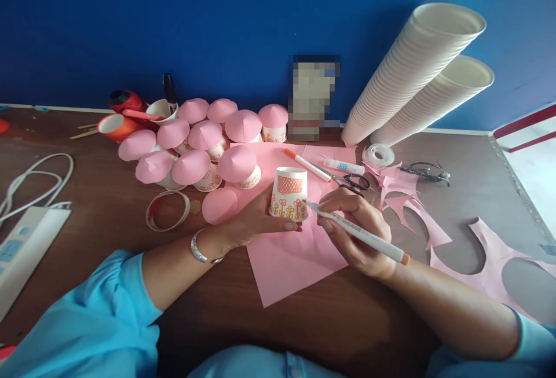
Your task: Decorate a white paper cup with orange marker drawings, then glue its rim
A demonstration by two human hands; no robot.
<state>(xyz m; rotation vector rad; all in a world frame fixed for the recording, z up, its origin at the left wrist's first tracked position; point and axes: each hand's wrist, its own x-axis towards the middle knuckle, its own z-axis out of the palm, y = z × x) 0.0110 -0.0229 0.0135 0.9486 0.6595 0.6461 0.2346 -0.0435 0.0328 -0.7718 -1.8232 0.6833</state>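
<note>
My left hand (pixel 256 219) grips an upside-down white paper cup (pixel 289 191) drawn with an orange hatched patch and small flower shapes. It stands on a pink paper sheet (pixel 291 262). My right hand (pixel 356 230) is closed round a white marker (pixel 360 233) with an orange end cap. The marker's tip touches the cup's lower right rim. A silver bangle sits on my left wrist.
Several cups with pink cone tops (pixel 204 146) cluster at the back left, beside a loose pink disc (pixel 219 205) and a tape ring (pixel 168 210). Two slanted stacks of white cups (pixel 417 77), scissors (pixel 354 181), a glue tube (pixel 345 165), an orange pen (pixel 306 164), pink offcuts (pixel 490 256) and a power strip (pixel 21 250) lie around.
</note>
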